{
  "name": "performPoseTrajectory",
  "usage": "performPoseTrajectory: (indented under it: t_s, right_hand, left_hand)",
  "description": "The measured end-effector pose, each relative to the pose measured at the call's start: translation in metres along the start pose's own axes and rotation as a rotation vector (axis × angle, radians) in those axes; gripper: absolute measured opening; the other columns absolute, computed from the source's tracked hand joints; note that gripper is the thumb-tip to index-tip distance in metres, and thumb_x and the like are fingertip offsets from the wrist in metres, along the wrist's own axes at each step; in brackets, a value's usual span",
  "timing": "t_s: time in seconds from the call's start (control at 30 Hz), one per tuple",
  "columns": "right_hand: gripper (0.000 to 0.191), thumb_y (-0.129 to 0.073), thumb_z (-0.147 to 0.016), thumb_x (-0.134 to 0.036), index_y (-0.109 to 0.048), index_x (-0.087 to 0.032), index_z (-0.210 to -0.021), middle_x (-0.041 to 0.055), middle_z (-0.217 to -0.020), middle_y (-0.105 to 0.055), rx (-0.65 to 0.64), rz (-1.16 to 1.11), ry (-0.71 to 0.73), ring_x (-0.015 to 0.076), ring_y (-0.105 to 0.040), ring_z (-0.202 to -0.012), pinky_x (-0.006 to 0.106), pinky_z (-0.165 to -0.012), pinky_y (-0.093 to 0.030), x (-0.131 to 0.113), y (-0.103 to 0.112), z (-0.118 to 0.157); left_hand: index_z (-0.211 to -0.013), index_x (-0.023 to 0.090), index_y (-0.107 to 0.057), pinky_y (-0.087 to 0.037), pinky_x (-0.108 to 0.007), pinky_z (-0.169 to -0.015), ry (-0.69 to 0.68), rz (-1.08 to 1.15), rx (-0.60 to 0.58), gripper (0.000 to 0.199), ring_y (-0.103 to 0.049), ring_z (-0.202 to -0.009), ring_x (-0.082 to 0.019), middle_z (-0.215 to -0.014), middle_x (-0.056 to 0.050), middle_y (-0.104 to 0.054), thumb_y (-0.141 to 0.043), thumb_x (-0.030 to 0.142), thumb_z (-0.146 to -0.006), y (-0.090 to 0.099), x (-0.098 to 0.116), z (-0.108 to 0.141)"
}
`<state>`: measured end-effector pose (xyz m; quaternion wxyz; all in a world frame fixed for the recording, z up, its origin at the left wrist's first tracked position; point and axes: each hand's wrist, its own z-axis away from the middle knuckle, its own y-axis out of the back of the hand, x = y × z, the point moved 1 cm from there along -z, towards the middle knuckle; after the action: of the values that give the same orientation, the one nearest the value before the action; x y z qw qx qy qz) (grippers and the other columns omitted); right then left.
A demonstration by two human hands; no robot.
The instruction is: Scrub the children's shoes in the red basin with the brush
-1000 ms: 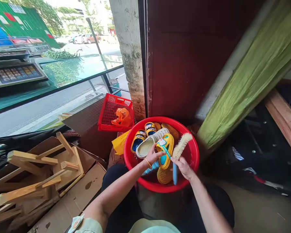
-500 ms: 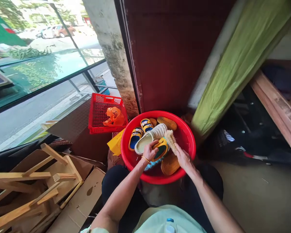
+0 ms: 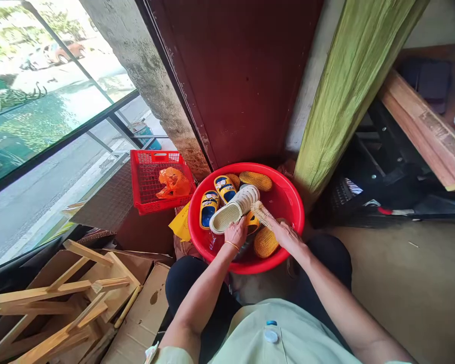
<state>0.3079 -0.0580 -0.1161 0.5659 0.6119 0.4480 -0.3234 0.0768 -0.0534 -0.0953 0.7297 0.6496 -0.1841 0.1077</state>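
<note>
Inside the red basin [image 3: 250,269], well in from its near rim: yellow clog [image 3: 253,223], left hand [image 3: 235,234] clamped on it; right hand [image 3: 285,236] grips scrub brush [image 3: 261,214]. Clog probably light, springy, slick if wet; firm sidewall hold advised, fingertips clear of bristles.

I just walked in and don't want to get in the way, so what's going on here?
A seated person has both hands over a red basin of shoes. The left hand holds a partly hidden yellow clog, and the right hand has a brush right at it. A cream clog and more yellow footwear lie around them in the basin.
</note>
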Motion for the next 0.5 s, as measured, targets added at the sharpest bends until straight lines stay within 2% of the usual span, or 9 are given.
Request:
performPoseTrajectory:
  t_s: [0.1, 0.17, 0.27, 0.4, 0.5]
  right_hand:
    - [0.051, -0.051, -0.096, -0.035, -0.059, -0.024, -0.146, 0.0107, -0.107, -0.075, -0.014, 0.160, -0.025, 0.0269, -0.070, -0.113, 0.042, -0.106, -0.049, -0.003, 0.007, -0.007]
    - [0.055, -0.046, -0.098, -0.034, -0.052, -0.023, -0.152, 0.0121, -0.119, -0.074, -0.032, 0.254, -0.015, 0.0278, -0.068, -0.116, 0.044, -0.108, -0.049, -0.012, 0.006, -0.012]
    - [0.055, -0.042, -0.100, -0.032, -0.050, -0.024, -0.154, 0.0123, -0.132, -0.070, -0.066, 0.308, 0.012, 0.0276, -0.068, -0.117, 0.042, -0.108, -0.050, -0.024, 0.001, -0.019]
    - [0.053, -0.041, -0.101, -0.029, -0.053, -0.023, -0.152, 0.0110, -0.125, -0.073, -0.008, 0.370, -0.018, 0.0250, -0.069, -0.113, 0.039, -0.107, -0.051, -0.030, -0.004, -0.026]
    - [0.054, -0.041, -0.101, -0.031, -0.051, -0.024, -0.153, 0.0094, -0.134, -0.069, 0.028, 0.307, 0.019, 0.0259, -0.067, -0.117, 0.041, -0.109, -0.050, -0.030, -0.007, -0.029]
  left_hand:
    - [-0.146, 0.019, -0.052, -0.049, -0.045, -0.105, -0.030, 0.192, 0.113, 0.048, -0.066, -0.121, -0.029, -0.134, -0.016, -0.068, -0.045, 0.029, -0.100, 0.002, -0.005, 0.000]
    - [-0.148, 0.018, -0.051, -0.049, -0.046, -0.108, -0.045, 0.354, 0.221, 0.050, -0.063, -0.126, -0.029, -0.141, -0.016, -0.064, -0.043, 0.035, -0.101, 0.005, -0.009, 0.001]
    - [-0.145, 0.017, -0.056, -0.046, -0.047, -0.112, -0.043, 0.552, 0.351, 0.051, -0.062, -0.127, -0.030, -0.140, -0.015, -0.065, -0.046, 0.042, -0.101, 0.010, -0.014, 0.000]
    - [-0.137, 0.017, -0.064, -0.046, -0.047, -0.113, 0.025, 0.733, 0.430, 0.051, -0.064, -0.126, -0.031, -0.134, -0.014, -0.069, -0.050, 0.048, -0.098, 0.013, -0.017, -0.005]
    - [-0.132, 0.017, -0.067, -0.046, -0.047, -0.113, 0.053, 0.805, 0.447, 0.051, -0.063, -0.127, -0.031, -0.133, -0.013, -0.070, -0.056, 0.049, -0.095, 0.014, -0.019, -0.007]
